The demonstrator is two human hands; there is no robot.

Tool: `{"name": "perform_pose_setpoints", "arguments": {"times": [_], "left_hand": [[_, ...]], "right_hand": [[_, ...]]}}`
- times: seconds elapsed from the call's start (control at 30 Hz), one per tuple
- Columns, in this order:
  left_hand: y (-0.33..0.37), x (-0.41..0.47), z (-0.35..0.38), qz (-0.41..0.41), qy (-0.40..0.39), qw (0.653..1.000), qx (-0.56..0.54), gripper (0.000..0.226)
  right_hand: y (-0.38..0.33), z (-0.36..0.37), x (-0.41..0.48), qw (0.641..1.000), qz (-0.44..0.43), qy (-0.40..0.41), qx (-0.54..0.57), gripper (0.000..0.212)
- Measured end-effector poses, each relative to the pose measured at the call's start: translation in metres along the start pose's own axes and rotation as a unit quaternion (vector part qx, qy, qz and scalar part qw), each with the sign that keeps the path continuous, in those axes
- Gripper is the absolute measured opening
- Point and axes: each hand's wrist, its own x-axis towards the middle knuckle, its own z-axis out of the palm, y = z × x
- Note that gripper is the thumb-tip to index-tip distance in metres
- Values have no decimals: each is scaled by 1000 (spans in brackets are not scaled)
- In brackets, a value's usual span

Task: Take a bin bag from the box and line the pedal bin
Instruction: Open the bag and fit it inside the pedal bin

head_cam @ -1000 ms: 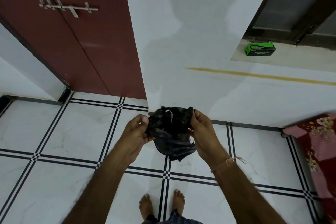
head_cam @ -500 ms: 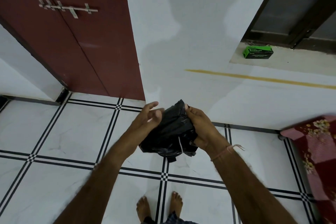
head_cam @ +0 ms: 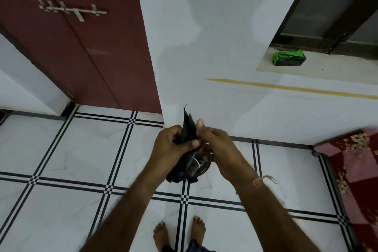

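Bin bag [head_cam: 189,129] bunched between both hands, held over floor [head_cam: 61,149], above dark round shape, likely pedal bin, mostly hidden. Left hand [head_cam: 171,145] clamped on bag's middle; right hand [head_cam: 212,141] pinching top edge. Box [head_cam: 288,58] well apart on ledge [head_cam: 327,69]. You: rub top layers apart with thumbs, find mouth, shake open before lowering. Don't yank; thin film tears.

Dark red door [head_cam: 81,47], white wall [head_cam: 214,37], black-lined floor tiles [head_cam: 61,159], floral cloth [head_cam: 353,165]
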Motion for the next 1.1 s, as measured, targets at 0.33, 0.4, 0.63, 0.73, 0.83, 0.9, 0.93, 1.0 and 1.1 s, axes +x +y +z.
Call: {"name": "perform_pose_setpoints", "arguments": {"times": [0.33, 0.4, 0.63, 0.73, 0.83, 0.9, 0.93, 1.0, 1.1], "left_hand": [[-9, -3, -4, -27, -5, 991, -133, 30], [-15, -3, -9, -59, 20, 980, -191, 28], [-36, 3, -27, -167, 67, 912, -370, 37], [-40, 7, -26, -194, 92, 872, -441, 45], [-46, 9, -39, -188, 123, 838, -497, 52], [-49, 10, -48, -202, 148, 820, -514, 39], [-50, 10, -50, -208, 156, 822, -507, 35], [-52, 12, -51, -212, 165, 837, -477, 39], [-54, 17, -51, -200, 183, 845, -460, 52]], "right_hand": [[12, -9, 12, 991, 65, -24, 113, 28], [14, -13, 13, 987, 77, -8, 137, 28], [18, -19, 17, 937, 162, 16, 308, 33], [23, -16, 25, 913, 181, 47, 362, 35], [25, -26, 30, 873, 149, 60, 460, 55], [23, -35, 30, 854, 134, 75, 498, 64], [22, -39, 29, 853, 134, 89, 497, 60], [22, -43, 27, 883, 129, 69, 445, 40], [33, -51, 25, 969, 87, -8, 232, 43]]}}
